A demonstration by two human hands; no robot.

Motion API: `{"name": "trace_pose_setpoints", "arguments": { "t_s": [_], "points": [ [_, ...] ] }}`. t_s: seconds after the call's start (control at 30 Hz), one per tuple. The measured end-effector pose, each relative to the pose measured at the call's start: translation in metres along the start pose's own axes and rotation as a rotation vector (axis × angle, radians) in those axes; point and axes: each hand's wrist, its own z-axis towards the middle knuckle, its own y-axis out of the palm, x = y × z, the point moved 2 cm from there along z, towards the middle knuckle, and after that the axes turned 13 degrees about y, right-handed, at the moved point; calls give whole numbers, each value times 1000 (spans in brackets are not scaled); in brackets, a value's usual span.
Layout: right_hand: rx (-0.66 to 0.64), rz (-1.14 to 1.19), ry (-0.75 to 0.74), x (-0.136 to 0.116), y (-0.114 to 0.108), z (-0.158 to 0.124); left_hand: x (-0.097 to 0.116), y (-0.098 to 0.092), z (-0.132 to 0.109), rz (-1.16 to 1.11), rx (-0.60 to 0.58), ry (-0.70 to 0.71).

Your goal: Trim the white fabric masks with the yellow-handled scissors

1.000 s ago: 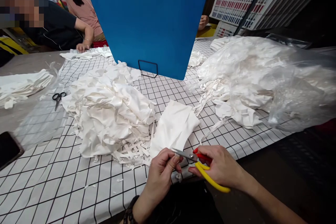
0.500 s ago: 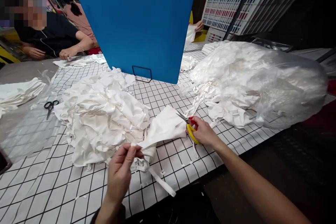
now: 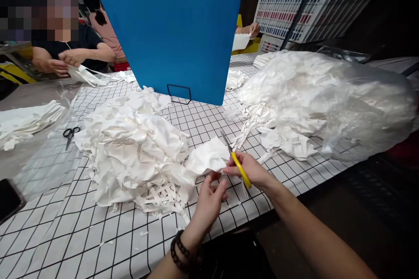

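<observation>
my right hand (image 3: pixel 254 171): closed round one yellow-handled snips (image 3: pixel 239 166) | my left hand (image 3: pixel 209 196): thumb and fingers apart, near one white cloth (image 3: pixel 209 154) | one loose pile (image 3: pixel 131 148) beyond

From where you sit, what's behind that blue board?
Past the blue board, rightward, a co-worker's hand holds white fabric; more lies on the checked tablecloth. Leftward, a pink top shows. Whatever is directly behind is covered.

1. Here's the heap (image 3: pixel 131 148), left on the tabletop (image 3: pixel 201 118), bag (image 3: pixel 330 100) away to its right, crates (image 3: pixel 291 11) behind that.
2. Cloth (image 3: pixel 209 153) sits between heap and bag, board (image 3: pixel 173 30) standing behind.
3. Scissors (image 3: pixel 70 134) left of the heap, phone (image 3: pixel 8 202) further left, nearer.
</observation>
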Motion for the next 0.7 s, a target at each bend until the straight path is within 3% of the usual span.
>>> {"name": "trace_pose_setpoints", "arguments": {
  "t_s": [0.1, 0.2, 0.33, 0.43, 0.5, 0.63, 0.7],
  "points": [
    [-179, 271, 21, -18, -5, -9, 8, 3, 14, -34, 20, 105],
    [-174, 370, -10, -32, -6, -13, 19, 1, 16, -95, 8, 146],
    [-152, 380, -82, -35, 3, -8, 24, -2, 7, -230, -105, 10],
    [-101, 283, -102, -29, 4, -10, 29, -7, -4, -268, -106, -68],
    [-91, 211, -156, -26, 3, -17, 36, -11, -10, -267, -93, -68],
    [-261, 206, -241, -25, 9, -34, 47, -15, -15, -218, -141, -10],
    [-244, 239, -236, -21, 16, -35, 50, -16, -16, -132, -142, 45]
  ]
}}
